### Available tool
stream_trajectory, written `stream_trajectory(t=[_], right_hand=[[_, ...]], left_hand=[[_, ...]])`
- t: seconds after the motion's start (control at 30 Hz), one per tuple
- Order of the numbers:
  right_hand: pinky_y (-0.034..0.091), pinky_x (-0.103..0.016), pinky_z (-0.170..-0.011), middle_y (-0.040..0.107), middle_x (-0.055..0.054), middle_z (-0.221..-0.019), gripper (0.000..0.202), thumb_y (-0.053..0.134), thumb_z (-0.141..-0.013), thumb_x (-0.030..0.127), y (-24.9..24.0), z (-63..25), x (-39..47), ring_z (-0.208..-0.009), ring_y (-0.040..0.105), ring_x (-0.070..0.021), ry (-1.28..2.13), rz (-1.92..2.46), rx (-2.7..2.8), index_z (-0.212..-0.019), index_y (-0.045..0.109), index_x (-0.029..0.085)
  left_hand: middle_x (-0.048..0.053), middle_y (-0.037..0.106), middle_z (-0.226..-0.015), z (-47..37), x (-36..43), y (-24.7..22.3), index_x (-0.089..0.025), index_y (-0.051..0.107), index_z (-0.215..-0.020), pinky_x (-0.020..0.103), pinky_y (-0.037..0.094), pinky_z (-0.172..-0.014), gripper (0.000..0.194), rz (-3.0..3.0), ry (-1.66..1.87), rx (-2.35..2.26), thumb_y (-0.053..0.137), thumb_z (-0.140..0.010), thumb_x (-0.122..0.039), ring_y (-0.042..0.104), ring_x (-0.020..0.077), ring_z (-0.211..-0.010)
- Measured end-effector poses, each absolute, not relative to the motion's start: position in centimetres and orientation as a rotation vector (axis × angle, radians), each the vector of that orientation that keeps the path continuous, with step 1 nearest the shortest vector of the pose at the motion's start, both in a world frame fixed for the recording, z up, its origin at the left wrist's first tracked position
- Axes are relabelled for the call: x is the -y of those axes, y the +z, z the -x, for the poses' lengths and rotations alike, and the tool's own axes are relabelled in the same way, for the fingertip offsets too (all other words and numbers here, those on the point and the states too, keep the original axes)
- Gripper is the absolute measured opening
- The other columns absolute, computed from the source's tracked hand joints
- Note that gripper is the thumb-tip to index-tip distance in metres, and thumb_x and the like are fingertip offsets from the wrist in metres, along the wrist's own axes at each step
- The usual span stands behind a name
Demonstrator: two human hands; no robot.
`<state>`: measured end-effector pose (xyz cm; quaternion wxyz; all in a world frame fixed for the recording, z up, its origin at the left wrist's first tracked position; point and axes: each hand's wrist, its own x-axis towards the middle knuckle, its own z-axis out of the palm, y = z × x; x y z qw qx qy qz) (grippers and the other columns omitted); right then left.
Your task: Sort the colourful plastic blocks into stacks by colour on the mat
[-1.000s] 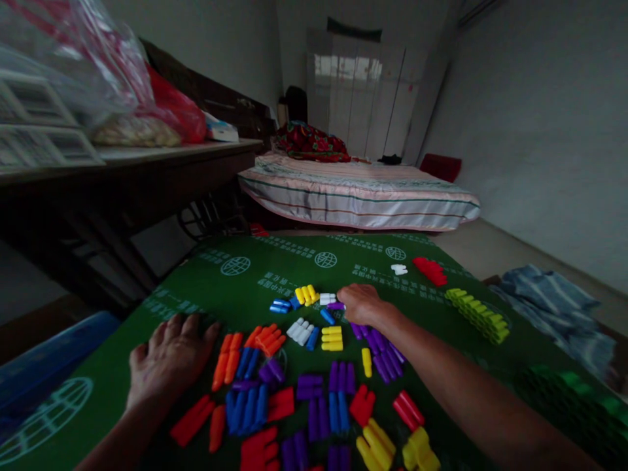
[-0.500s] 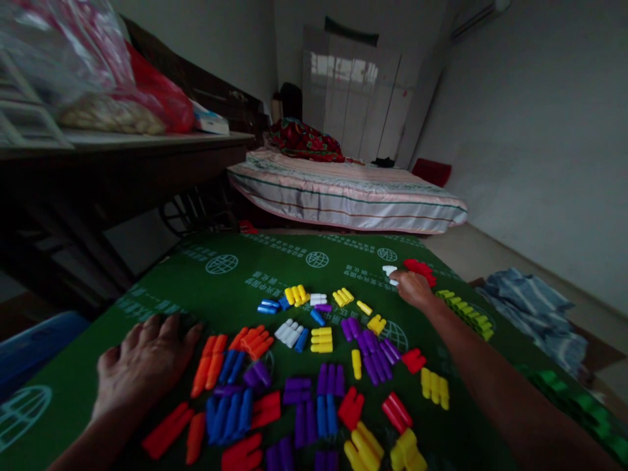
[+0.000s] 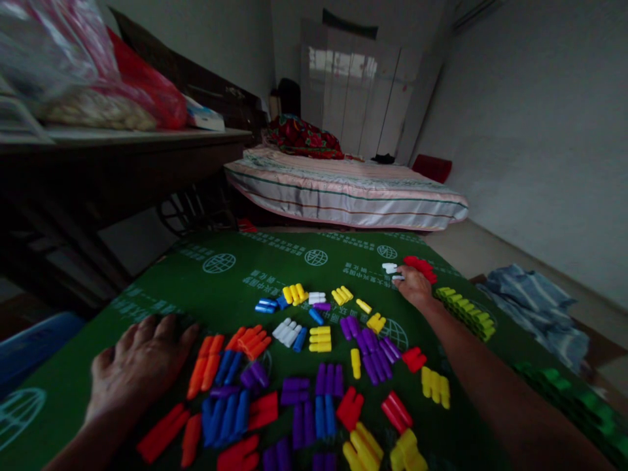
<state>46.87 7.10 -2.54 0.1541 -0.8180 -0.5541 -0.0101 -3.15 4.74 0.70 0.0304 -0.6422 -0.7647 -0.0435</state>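
Observation:
My left hand (image 3: 142, 360) lies palm down on the green printed cloth (image 3: 275, 255), its fingers spread and holding nothing. Orange plastic pieces (image 3: 206, 363), shaped like joined short tubes, are just to its right. At the far right of the cloth my right hand (image 3: 415, 286) has its fingertips closed on a small white plastic piece (image 3: 398, 278). Another white piece (image 3: 389, 268) lies just beyond the fingertips, and red pieces (image 3: 420, 267) sit behind the hand. Between my hands lie several purple (image 3: 375, 356), blue (image 3: 226, 418), yellow (image 3: 320, 339) and white pieces (image 3: 287, 332).
Light green pieces (image 3: 466, 313) form a row beside my right forearm, with darker green ones (image 3: 569, 402) nearer me. A bed (image 3: 343, 190) stands beyond the table. To the left is a desk (image 3: 147, 140) with plastic bags (image 3: 88, 72). Striped fabric (image 3: 532, 307) lies at the right.
My right hand has shifted slightly to the right, and the two white pieces now show apart. My left hand stays flat; the view has moved a little.

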Motion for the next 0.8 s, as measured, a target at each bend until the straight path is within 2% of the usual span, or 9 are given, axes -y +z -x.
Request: stream_trajectory(t=[0.3, 0.53, 0.8], right_hand=[[0.048, -0.033, -0.086, 0.066, -0.010, -0.119, 0.057, 0.062, -0.081, 0.028, -3.04, -47.04, -7.96, -0.110, 0.062, -0.0243, 0.023, 2.310, 1.450, -0.136, 0.047, 0.022], [0.048, -0.034, -0.087, 0.066, -0.008, -0.120, 0.060, 0.061, -0.082, 0.030, -3.01, -46.85, -8.16, -0.111, 0.061, -0.0238, 0.041, 2.306, 1.419, -0.139, 0.044, 0.023], [0.047, -0.035, -0.086, 0.064, -0.011, -0.121, 0.059, 0.060, -0.083, 0.030, -2.82, -46.61, -7.53, -0.111, 0.060, -0.0245, -0.010, 2.307, 1.431, -0.139, 0.043, 0.020]], left_hand=[[0.017, 0.039, -0.146, 2.89, -4.57, 0.82, -0.014, 0.040, -0.136, 0.055, 0.028, -0.107, 0.073, 1.959, -0.134, 2.362, 0.010, -0.086, -0.059, 0.029, 0.0357, -0.137], [0.017, 0.035, -0.148, 3.03, -4.69, 0.82, -0.014, 0.038, -0.138, 0.053, 0.026, -0.108, 0.075, 1.950, -0.101, 2.380, 0.010, -0.086, -0.059, 0.026, 0.0351, -0.139], [0.018, 0.040, -0.144, 3.14, -4.54, 0.51, -0.013, 0.041, -0.136, 0.054, 0.029, -0.106, 0.073, 1.973, -0.145, 2.334, 0.011, -0.087, -0.058, 0.030, 0.0353, -0.137]])
